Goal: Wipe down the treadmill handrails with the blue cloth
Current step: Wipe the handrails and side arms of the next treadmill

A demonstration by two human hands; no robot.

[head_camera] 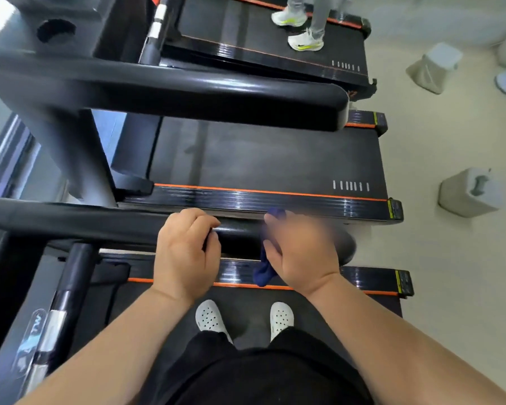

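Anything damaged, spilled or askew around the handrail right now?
Nothing stands out. The left hand grips the black treadmill handrail, and the right hand, blurred, holds the blue cloth against it. No spills or damage show.

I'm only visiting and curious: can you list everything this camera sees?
treadmills: three, black with orange stripes, side by side
near handrail: one, black, in front
far handrail: one, black, beyond it
blue cloth: one, blue, against the near handrail
trainers: two, white and yellow, another person's, far treadmill
blocks: two, grey, floor at right
clogs: two, white, on the near belt
left hand: one, gripping the near handrail
right hand: one, blurred, holding the blue cloth
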